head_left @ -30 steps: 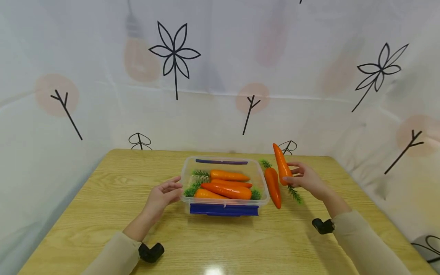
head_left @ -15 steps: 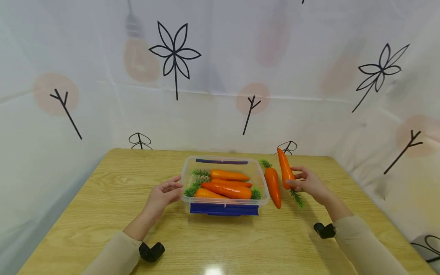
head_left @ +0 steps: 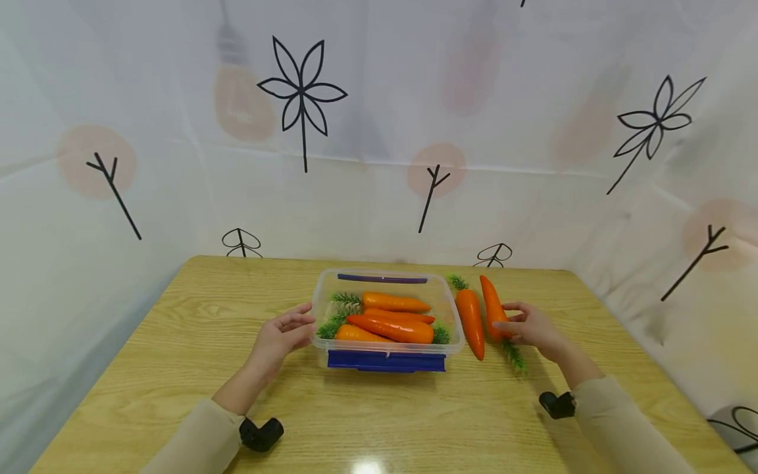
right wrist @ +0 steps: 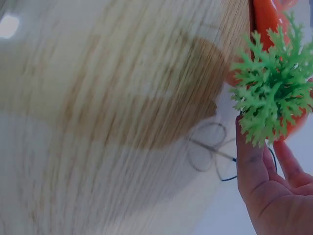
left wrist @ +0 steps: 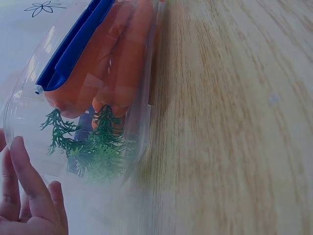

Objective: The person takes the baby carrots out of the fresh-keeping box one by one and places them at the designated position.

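Observation:
A clear plastic food container [head_left: 456, 309] with blue clips stands in the middle, holding several orange carrots [head_left: 395, 326] with green tops. My left hand [head_left: 281, 339] rests its fingers against the container's left side; the left wrist view shows these fingers [left wrist: 29, 176] fairly straight at the clear wall. To the right of the container, my right hand [head_left: 533, 329] pinches a carrot [head_left: 493, 306] near its leafy end, tip pointing away. Its green top [right wrist: 274, 88] hides part of the grip in the right wrist view. Another carrot [head_left: 470, 322] lies between this one and the container.
The wooden table [head_left: 385, 428] ends at a white patterned cloth [head_left: 367, 204] behind and at both sides. A blue clip [head_left: 386, 361] hangs down on the container's front.
My right hand has brought the carrot down towards the table and slightly right, leaving it beside the other loose carrot. The left hand and the container have stayed put.

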Demonstrator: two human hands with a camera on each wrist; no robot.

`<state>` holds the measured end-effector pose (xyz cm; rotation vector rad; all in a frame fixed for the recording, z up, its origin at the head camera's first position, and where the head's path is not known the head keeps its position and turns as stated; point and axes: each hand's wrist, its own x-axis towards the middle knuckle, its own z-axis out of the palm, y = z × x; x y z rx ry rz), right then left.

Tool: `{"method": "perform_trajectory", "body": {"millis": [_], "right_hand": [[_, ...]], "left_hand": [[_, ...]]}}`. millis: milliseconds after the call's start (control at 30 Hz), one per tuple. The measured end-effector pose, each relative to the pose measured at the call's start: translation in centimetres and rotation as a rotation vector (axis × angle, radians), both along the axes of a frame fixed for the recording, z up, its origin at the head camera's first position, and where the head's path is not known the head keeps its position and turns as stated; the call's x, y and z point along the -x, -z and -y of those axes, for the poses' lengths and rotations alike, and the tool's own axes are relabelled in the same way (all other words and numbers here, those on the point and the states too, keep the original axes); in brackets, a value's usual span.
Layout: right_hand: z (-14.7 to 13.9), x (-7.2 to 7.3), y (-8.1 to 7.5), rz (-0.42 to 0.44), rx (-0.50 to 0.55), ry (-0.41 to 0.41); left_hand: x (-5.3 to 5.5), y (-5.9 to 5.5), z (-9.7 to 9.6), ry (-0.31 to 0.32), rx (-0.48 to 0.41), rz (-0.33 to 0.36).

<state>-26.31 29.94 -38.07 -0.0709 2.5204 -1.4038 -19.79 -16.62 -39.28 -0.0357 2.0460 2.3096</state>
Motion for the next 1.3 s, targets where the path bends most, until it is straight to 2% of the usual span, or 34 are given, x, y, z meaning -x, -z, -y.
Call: {"method": "perform_trajectory", "body": {"millis": [367,900,1100,1300], "right_hand": [[0.2,-0.1,0.5,0.041,-0.015,-0.009],[0.3,-0.5,0.4,0.07,-0.022,-0.029],[-0.3,-0.3,0.1,0.04,-0.021,-0.038],[-0.4,-0.1,-1.3,-0.031,-0.014,-0.045]], "left_hand": [[0.1,0.2,-0.1,-0.014,-0.015,0.002],[0.1,0.0,-0.1,-0.013,-0.014,0.006],[0.0,-0.1,-0.1,-0.011,-0.018,0.008],[0.0,-0.1,-0.1,-0.008,-0.023,0.008]]}}
